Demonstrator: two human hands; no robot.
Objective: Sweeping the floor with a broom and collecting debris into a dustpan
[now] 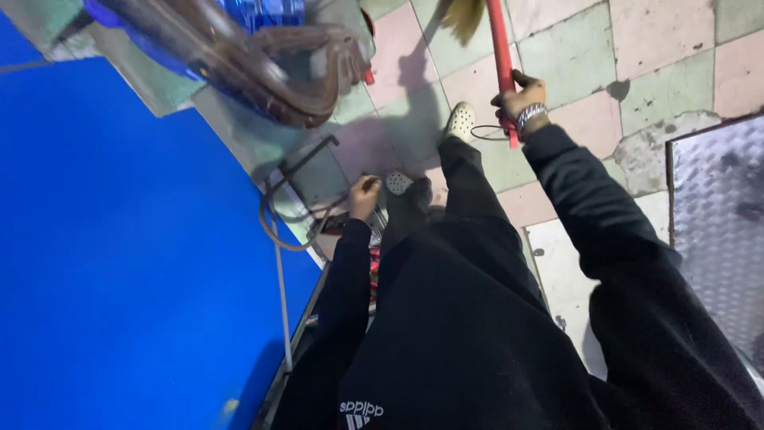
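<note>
My right hand (521, 99) is closed around the red handle of a broom (500, 56), whose straw bristles show at the top edge of the head view. A beaded band sits on that wrist. My left hand (364, 195) is down low beside the blue table, fingers curled around a small dark object I cannot make out. Both arms are in black sleeves. My legs in black trousers and two light perforated shoes (459, 121) stand on the tiled floor between the hands.
A large blue table surface (119, 263) fills the left side. A clear container with brownish contents (263, 64) sits at its far end. Metal frame bars and a cable (278, 215) hang by the table edge. Pink and green floor tiles (573, 48) and a ribbed metal plate (716, 231) lie to the right.
</note>
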